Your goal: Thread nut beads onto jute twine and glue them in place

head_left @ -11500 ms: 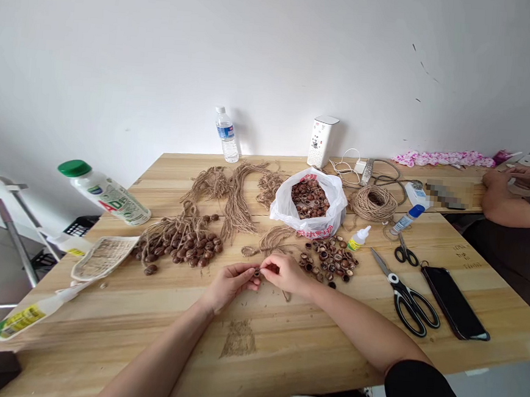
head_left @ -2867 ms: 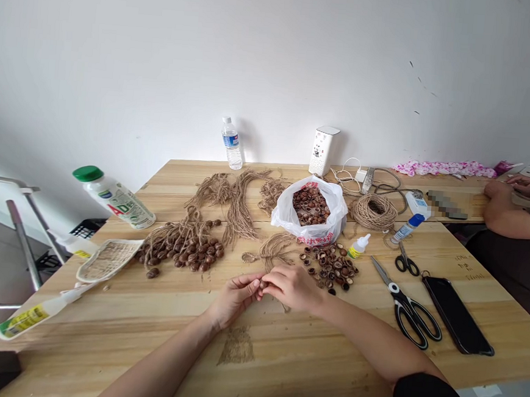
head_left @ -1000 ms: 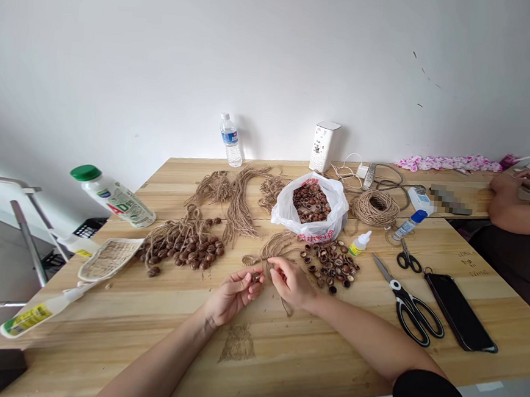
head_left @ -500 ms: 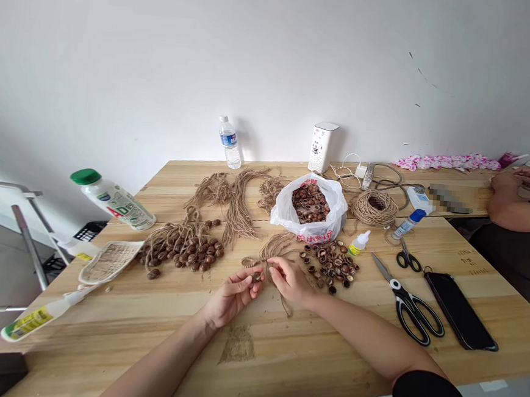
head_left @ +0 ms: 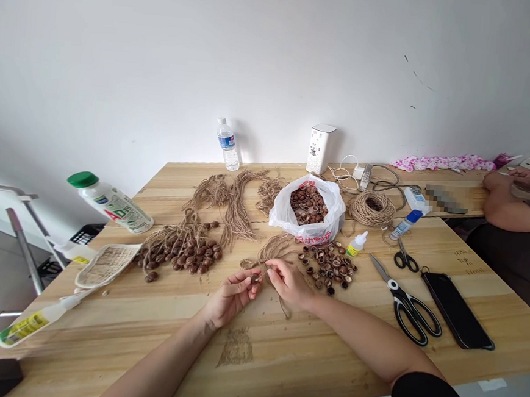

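Note:
Between the fingers of my left hand (head_left: pixel 233 295) is a small brown nut shell (head_left: pixel 255 278). Close by on its right, my right hand (head_left: pixel 288 284) pinches a strand of twine beside the shell. A bundle of brown twine (head_left: pixel 276 247) lies just behind my hands, and a loose end hangs below the right one. To the right are scattered half nut shells (head_left: pixel 328 264), with a small glue bottle (head_left: pixel 357 244) at their edge. Left of my hands lies a heap of nut shells on cords (head_left: pixel 192 251).
A plastic bag (head_left: pixel 286 215) of shells stands behind my hands, beside a twine coil (head_left: pixel 372 208). Large scissors (head_left: pixel 410 305), small scissors (head_left: pixel 406 257) and a phone (head_left: pixel 458 310) lie right. At left are a white-green bottle (head_left: pixel 111 203) and a tray (head_left: pixel 106 265). Another person's arm (head_left: pixel 503 205) rests far right.
The view has shifted very slightly. Both hands keep nearly the same position and hold on the shell and twine.

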The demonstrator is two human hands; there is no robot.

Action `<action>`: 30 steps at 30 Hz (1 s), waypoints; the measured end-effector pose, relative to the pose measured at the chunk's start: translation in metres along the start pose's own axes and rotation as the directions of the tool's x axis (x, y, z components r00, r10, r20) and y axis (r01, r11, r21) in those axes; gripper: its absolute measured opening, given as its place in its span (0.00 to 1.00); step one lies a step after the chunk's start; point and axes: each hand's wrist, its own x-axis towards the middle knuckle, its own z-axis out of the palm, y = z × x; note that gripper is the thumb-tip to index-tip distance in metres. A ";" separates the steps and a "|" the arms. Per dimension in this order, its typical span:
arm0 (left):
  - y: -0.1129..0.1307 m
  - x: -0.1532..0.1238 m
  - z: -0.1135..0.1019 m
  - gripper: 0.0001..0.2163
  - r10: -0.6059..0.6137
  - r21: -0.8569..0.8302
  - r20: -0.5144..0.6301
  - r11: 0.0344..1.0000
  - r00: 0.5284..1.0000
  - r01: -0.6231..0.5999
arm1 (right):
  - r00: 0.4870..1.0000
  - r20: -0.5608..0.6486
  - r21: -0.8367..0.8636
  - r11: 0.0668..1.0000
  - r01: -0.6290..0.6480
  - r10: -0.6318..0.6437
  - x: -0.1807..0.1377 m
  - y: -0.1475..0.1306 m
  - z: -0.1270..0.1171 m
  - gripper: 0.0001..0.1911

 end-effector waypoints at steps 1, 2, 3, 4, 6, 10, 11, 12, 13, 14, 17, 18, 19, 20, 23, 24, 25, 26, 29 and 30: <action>0.000 0.000 0.000 0.13 -0.005 -0.006 0.007 1.000 1.000 0.005 | 1.000 0.001 0.000 1.000 0.001 -0.001 0.000 0.000 0.000 0.13; 0.000 0.001 -0.001 0.12 -0.010 -0.012 0.011 1.000 1.000 0.011 | 1.000 0.002 -0.001 1.000 0.003 -0.003 0.000 0.000 0.000 0.13; -0.001 0.001 -0.001 0.12 -0.014 -0.018 0.013 1.000 1.000 0.014 | 1.000 0.002 -0.001 1.000 0.006 -0.006 0.000 0.000 -0.001 0.13; -0.001 0.001 -0.001 0.12 -0.016 -0.022 0.014 1.000 1.000 0.017 | 1.000 0.001 -0.003 1.000 0.008 -0.008 0.000 0.000 -0.001 0.13; -0.002 0.001 -0.001 0.12 -0.016 -0.024 0.013 1.000 1.000 0.016 | 1.000 0.003 -0.006 1.000 0.010 -0.010 0.000 0.000 0.000 0.13; -0.003 0.001 -0.002 0.12 -0.022 -0.026 0.016 0.999 1.000 0.023 | 1.000 0.013 -0.007 1.000 -0.003 0.003 0.000 0.001 0.000 0.14; -0.003 0.001 -0.002 0.12 -0.025 -0.029 0.019 0.999 0.999 0.026 | 1.000 0.014 -0.007 1.000 -0.007 0.007 0.000 0.001 0.000 0.14; -0.003 0.001 -0.003 0.12 -0.030 -0.034 0.023 0.999 0.999 0.031 | 1.000 0.012 -0.007 1.000 -0.009 0.009 0.000 0.001 0.001 0.14; -0.002 0.002 -0.004 0.12 -0.036 -0.037 0.027 0.999 0.999 0.037 | 1.000 0.009 -0.007 1.000 -0.008 0.009 0.000 0.001 0.001 0.14; -0.002 0.002 -0.004 0.12 -0.043 -0.041 0.030 0.998 0.999 0.044 | 1.000 0.006 -0.007 1.000 -0.009 0.009 0.000 0.001 0.001 0.14; -0.002 0.003 -0.006 0.13 -0.056 -0.046 0.034 0.997 0.998 0.058 | 1.000 0.002 0.005 1.000 -0.010 0.010 0.000 0.001 0.001 0.14; -0.002 0.003 -0.007 0.13 -0.057 -0.047 0.033 0.997 0.998 0.059 | 1.000 0.004 0.010 1.000 -0.010 0.010 0.000 0.000 0.001 0.14; -0.003 0.003 -0.007 0.12 -0.057 -0.048 0.033 0.997 0.998 0.058 | 1.000 0.005 0.013 1.000 -0.008 0.008 0.000 0.000 0.001 0.14; -0.003 0.003 -0.007 0.12 -0.056 -0.049 0.033 0.997 0.998 0.057 | 1.000 0.004 0.014 1.000 -0.006 0.006 0.000 0.001 0.001 0.14; -0.003 0.003 -0.008 0.12 -0.049 -0.050 0.036 0.997 0.998 0.051 | 1.000 -0.004 0.011 1.000 0.008 -0.008 -0.001 0.001 0.000 0.14; -0.003 0.003 -0.008 0.12 -0.046 -0.050 0.037 0.998 0.998 0.048 | 1.000 -0.006 0.011 1.000 0.011 -0.011 -0.002 0.001 -0.001 0.14; -0.003 0.003 -0.008 0.12 -0.044 -0.048 0.038 0.998 0.998 0.046 | 1.000 -0.005 0.013 1.000 0.014 -0.014 -0.002 0.001 -0.002 0.14; -0.003 0.003 -0.008 0.12 -0.042 -0.044 0.039 0.998 0.998 0.044 | 1.000 -0.003 0.018 1.000 0.014 -0.014 -0.002 0.001 -0.002 0.14; -0.003 0.003 -0.007 0.12 -0.031 -0.030 0.041 0.999 0.999 0.032 | 1.000 0.003 0.028 1.000 0.000 -0.001 -0.002 0.001 -0.003 0.14; -0.003 0.003 -0.006 0.12 -0.027 -0.026 0.042 0.999 0.999 0.028 | 1.000 0.006 0.030 1.000 -0.008 0.008 -0.002 0.001 -0.003 0.14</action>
